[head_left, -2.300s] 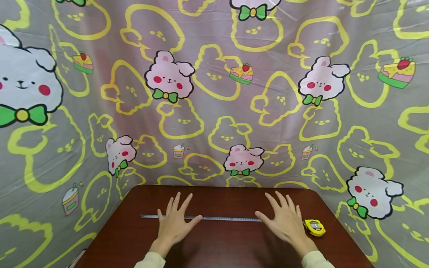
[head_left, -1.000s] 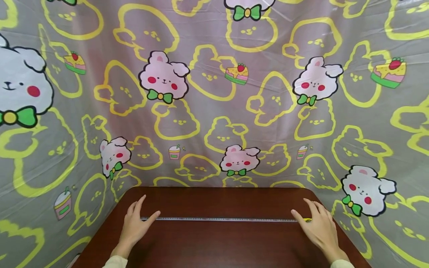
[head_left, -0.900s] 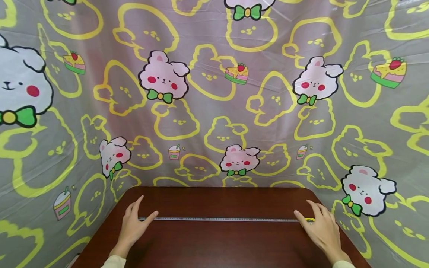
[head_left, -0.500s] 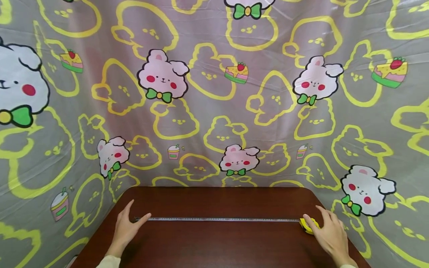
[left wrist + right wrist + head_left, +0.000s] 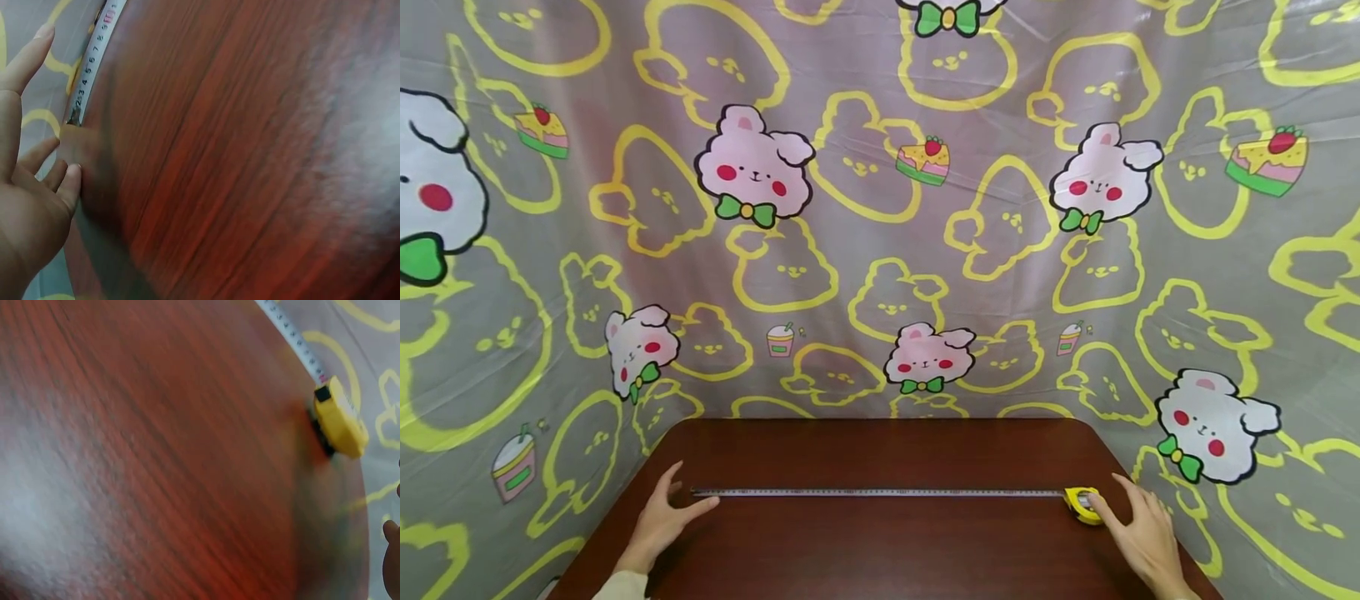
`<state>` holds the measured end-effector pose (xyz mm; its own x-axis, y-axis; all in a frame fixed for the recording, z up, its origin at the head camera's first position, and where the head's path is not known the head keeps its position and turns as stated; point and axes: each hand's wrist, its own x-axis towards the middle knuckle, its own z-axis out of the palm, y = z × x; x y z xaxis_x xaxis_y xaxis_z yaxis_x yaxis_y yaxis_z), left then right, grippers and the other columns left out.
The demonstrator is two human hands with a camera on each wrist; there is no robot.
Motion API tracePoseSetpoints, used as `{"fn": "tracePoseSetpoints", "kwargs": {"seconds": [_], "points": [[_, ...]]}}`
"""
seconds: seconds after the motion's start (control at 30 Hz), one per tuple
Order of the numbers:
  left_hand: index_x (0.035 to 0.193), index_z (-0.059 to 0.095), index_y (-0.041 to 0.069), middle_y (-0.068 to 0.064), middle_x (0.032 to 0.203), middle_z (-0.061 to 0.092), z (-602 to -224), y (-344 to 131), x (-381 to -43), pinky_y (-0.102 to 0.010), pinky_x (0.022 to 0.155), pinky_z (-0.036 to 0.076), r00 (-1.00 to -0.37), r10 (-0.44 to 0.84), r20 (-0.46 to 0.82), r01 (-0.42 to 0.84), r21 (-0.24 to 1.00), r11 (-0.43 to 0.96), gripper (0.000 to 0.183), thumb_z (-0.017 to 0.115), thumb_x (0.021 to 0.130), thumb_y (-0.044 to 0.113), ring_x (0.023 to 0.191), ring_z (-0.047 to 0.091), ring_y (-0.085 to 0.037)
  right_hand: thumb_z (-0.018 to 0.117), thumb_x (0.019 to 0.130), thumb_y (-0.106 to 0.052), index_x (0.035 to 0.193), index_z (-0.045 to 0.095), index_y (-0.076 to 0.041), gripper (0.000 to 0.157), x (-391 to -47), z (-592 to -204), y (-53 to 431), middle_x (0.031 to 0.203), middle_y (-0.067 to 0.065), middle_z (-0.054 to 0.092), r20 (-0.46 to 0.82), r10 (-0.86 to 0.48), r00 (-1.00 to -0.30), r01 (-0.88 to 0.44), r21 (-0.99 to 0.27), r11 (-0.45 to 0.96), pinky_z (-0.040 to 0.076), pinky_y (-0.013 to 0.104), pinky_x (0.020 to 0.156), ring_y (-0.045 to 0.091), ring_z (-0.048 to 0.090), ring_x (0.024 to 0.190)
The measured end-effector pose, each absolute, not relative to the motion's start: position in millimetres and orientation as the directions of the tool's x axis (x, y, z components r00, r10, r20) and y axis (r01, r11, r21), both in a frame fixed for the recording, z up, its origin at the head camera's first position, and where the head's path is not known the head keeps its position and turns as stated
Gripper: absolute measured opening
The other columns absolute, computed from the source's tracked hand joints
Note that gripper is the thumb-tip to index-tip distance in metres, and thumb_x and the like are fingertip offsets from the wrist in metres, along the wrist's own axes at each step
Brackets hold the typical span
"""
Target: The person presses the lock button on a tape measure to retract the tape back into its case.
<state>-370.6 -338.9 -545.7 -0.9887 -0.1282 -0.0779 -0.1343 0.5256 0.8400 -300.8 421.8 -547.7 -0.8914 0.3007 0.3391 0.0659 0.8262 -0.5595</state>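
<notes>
A yellow tape measure [image 5: 1078, 510] lies at the right of the table, its blade [image 5: 880, 492] drawn out in a straight line leftward. My left hand [image 5: 655, 525] hovers by the blade's hooked end, thumb and fingers spread. In the left wrist view that hand [image 5: 28, 212] is apart from the blade end [image 5: 75, 112], where small numbers show. Beside the yellow case is my right hand [image 5: 1142, 533], fingers loosely bent, its thumb overlapping the case in the head view. From the right wrist, the case [image 5: 342, 422] appears apart from the hand [image 5: 392, 562], mostly cut off by the frame.
The dark red-brown wooden table [image 5: 880, 550] has rounded far corners. Behind and on both sides hangs a grey curtain [image 5: 880, 250] with yellow outlines and white cartoon animals, close to the table's edges.
Both hands have moved outward from over the blade, left hand to the left and right hand to the right. The yellow case, mostly covered a second ago, shows again. The head view has shifted slightly.
</notes>
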Motion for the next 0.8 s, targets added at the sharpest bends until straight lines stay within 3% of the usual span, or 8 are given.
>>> {"fn": "tracePoseSetpoints", "kwargs": {"seconds": [0.27, 0.47, 0.57, 0.7, 0.8], "points": [[0.163, 0.006, 0.0, -0.04, 0.156, 0.025, -555, -345, -385, -0.076, 0.104, 0.028, -0.994, -0.087, -0.068, -0.104, 0.832, 0.545, 0.122, 0.081, 0.085, 0.056, 0.139, 0.02, -0.063, 0.05, 0.093, -0.078, 0.154, 0.032, 0.002, 0.102, -303, -560, 441, 0.147, 0.04, 0.036, 0.055, 0.361, -0.931, 0.261, -0.593, 0.762, 0.029, 0.077, 0.096, 0.062, 0.038, 0.127], [0.157, 0.026, -0.007, -0.035, 0.15, 0.043, -563, -347, -391, -0.074, 0.105, 0.027, -0.997, -0.061, -0.044, -0.071, 0.827, 0.558, 0.108, 0.085, 0.085, 0.047, 0.139, 0.026, -0.06, 0.049, 0.09, -0.083, 0.155, 0.031, -0.002, 0.106, -307, -569, 445, 0.141, 0.036, 0.048, 0.01, 0.361, -0.932, 0.294, -0.562, 0.774, 0.035, 0.075, 0.086, 0.059, 0.048, 0.119], [0.148, 0.042, -0.011, -0.035, 0.144, 0.049, -567, -349, -394, -0.073, 0.103, 0.031, -0.998, -0.063, -0.009, -0.045, 0.807, 0.589, 0.09, 0.086, 0.086, 0.038, 0.134, 0.034, -0.059, 0.053, 0.088, -0.083, 0.157, 0.031, -0.005, 0.107, -313, -573, 443, 0.142, 0.032, 0.051, 0.036, 0.346, -0.938, 0.272, -0.543, 0.794, 0.035, 0.075, 0.086, 0.058, 0.048, 0.122], [0.127, 0.064, -0.009, -0.033, 0.129, 0.061, -573, -349, -398, -0.067, 0.099, 0.039, -0.99, -0.082, 0.119, 0.038, 0.762, 0.647, 0.049, 0.082, 0.09, 0.017, 0.124, 0.05, -0.055, 0.059, 0.084, -0.083, 0.158, 0.034, -0.006, 0.11, -319, -577, 440, 0.146, 0.034, 0.047, 0.064, 0.32, -0.945, 0.247, -0.5, 0.83, 0.035, 0.075, 0.084, 0.059, 0.048, 0.122], [0.11, 0.073, -0.004, -0.027, 0.116, 0.068, -576, -351, -400, -0.063, 0.096, 0.043, -0.97, -0.101, 0.223, 0.092, 0.712, 0.696, 0.022, 0.076, 0.09, 0.004, 0.117, 0.057, -0.051, 0.062, 0.08, -0.085, 0.156, 0.038, -0.007, 0.112, -325, -575, 436, 0.147, 0.036, 0.044, 0.091, 0.305, -0.948, 0.23, -0.466, 0.854, 0.035, 0.074, 0.082, 0.059, 0.048, 0.12]]}}
